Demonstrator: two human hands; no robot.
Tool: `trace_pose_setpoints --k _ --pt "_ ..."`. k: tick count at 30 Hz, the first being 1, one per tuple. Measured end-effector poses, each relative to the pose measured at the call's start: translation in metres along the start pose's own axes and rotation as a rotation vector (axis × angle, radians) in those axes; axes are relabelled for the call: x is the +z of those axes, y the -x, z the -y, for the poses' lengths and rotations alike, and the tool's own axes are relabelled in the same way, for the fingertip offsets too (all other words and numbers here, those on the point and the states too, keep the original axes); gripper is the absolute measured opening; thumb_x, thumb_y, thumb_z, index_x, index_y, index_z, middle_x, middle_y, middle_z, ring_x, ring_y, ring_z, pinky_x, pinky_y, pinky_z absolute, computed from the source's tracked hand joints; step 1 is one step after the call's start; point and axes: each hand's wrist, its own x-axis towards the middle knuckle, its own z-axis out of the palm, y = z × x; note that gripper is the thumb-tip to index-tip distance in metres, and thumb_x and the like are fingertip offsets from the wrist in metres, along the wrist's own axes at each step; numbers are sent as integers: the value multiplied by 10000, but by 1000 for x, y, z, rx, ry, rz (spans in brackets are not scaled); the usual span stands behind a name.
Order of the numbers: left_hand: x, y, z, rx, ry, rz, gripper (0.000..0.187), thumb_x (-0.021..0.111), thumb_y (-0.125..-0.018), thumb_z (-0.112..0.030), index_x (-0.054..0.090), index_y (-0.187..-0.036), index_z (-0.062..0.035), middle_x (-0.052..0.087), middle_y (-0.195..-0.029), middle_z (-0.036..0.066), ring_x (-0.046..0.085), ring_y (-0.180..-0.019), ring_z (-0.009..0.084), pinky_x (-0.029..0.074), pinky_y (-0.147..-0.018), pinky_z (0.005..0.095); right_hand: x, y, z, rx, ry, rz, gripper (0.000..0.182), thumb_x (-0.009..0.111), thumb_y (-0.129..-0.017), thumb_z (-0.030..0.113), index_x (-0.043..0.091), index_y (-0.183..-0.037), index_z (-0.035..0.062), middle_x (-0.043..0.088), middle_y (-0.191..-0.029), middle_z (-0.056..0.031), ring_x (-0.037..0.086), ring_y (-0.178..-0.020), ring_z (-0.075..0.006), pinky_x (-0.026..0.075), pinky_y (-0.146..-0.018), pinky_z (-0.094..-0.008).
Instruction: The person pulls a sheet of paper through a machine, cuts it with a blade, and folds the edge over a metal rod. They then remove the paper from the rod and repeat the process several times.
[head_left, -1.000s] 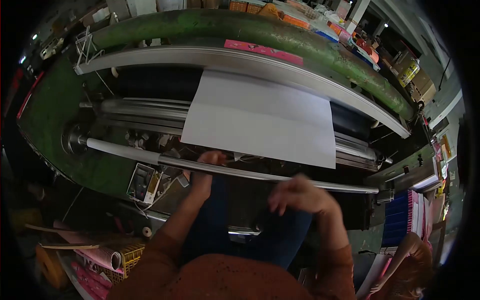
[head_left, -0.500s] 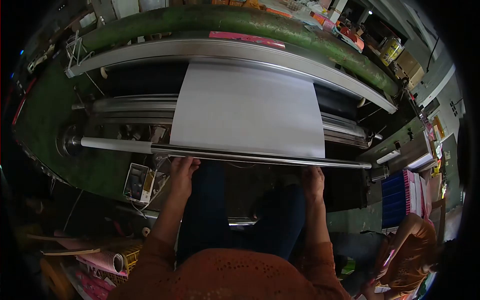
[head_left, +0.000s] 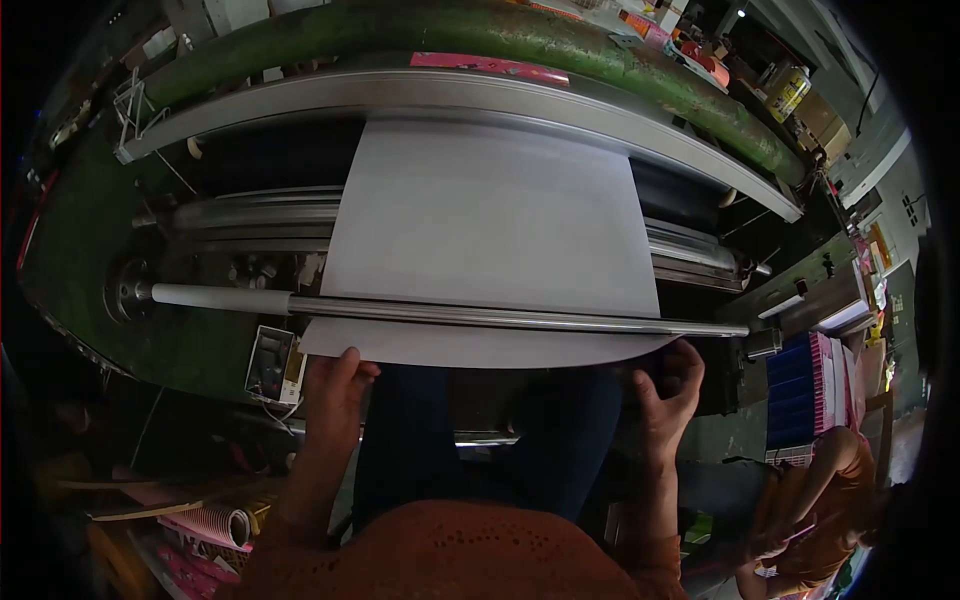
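Both of my hands are at the near edge of the white sheet (head_left: pixel 490 230), one toward each corner, a wide spread that seems meant to keep the edge even. The left hand (head_left: pixel 335 395) has its fingers partly curled with the thumb up by the left corner; from here I cannot tell whether it pinches the sheet. The right hand (head_left: pixel 668 410) is open in a loose C, its fingertips at the right corner and its thumb well apart, so I read it as steadying more than clamping. The sheet comes from beneath the far metal bar (head_left: pixel 430 95) and passes under the steel shaft (head_left: pixel 520 319), which probably holds it down, leaving a curved strip on the near side. A pale sleeve (head_left: pixel 220 298) covers the shaft's left end, clear of the sheet. Near the left hand sits a small open box (head_left: pixel 272 365), perhaps for easy reach. A co-worker (head_left: pixel 840 490) is at the right.
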Motion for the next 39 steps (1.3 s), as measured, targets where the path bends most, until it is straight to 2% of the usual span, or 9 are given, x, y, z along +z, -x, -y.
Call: trace_pose_setpoints --k 1,2,5,9,13,17,20,31,39 --pt "2 1 -4 17 20 26 130 591 -934 -149 588 -1006 -41 656 -859 71 634 -784 148 489 -737 289 5 2 18 -394 295 -114 282 751 -742 116 623 -979 30 627 -1035 -94 567 -1005 -247 450 -830 -336" --pt "4 1 -8 34 39 56 122 581 -938 -137 586 -1017 -44 657 -862 69 636 -786 149 493 -741 293 -5 0 17 -428 547 4 352 767 -664 100 662 -999 83 587 -1151 -95 480 -1150 -317 380 -933 -389" --pt "12 -4 -16 88 78 56 107 558 -950 -119 603 -1018 -50 664 -882 61 640 -796 148 498 -748 292 -5 -26 12 -705 782 131 259 770 -655 90 681 -898 95 601 -1132 -67 499 -1119 -316 367 -928 -398" --pt "29 -9 -16 150 42 28 94 593 -924 -108 615 -983 -39 667 -876 79 641 -808 180 500 -759 322 18 -81 31 -673 768 206 124 762 -663 113 702 -771 108 607 -1118 -38 511 -1095 -274 372 -910 -407" --pt "68 -18 0 1186 -1256 380 311 702 -778 -88 613 -1062 5 626 -1024 142 592 -961 294 477 -826 395 40 -121 14 -582 749 393 75 767 -661 128 720 -719 116 609 -1125 -25 517 -1098 -260 387 -897 -408" --pt "81 -48 38 1240 -1391 364 383 704 -776 -144 599 -1112 10 587 -1093 133 557 -1011 300 463 -846 394 50 -124 1 -508 828 504 93 757 -673 129 722 -760 126 604 -1136 -25 518 -1090 -263 391 -885 -409" --pt "80 -60 46 1383 -1488 328 375 657 -839 -251 590 -1107 2 570 -1077 129 546 -987 283 453 -842 397 64 -93 -1 -658 822 186 240 733 -720 145 681 -955 132 614 -1079 -43 527 -1068 -270 388 -867 -416" --pt "85 -78 53 1620 -1585 151 526 361 -989 -493 602 -832 -53 537 -758 49 527 -689 207 410 -616 333 110 -28 -23 -794 644 191 202 688 -764 264 606 -820 89 576 -811 -67 555 -780 -268 404 -716 -375" --pt "94 -66 39 1340 -1634 216 414 485 -954 -409 585 -770 -52 549 -708 64 538 -613 217 427 -578 318 110 -41 -12 -745 647 274 193 661 -782 220 539 -754 73 541 -709 -74 541 -658 -279 406 -562 -368"
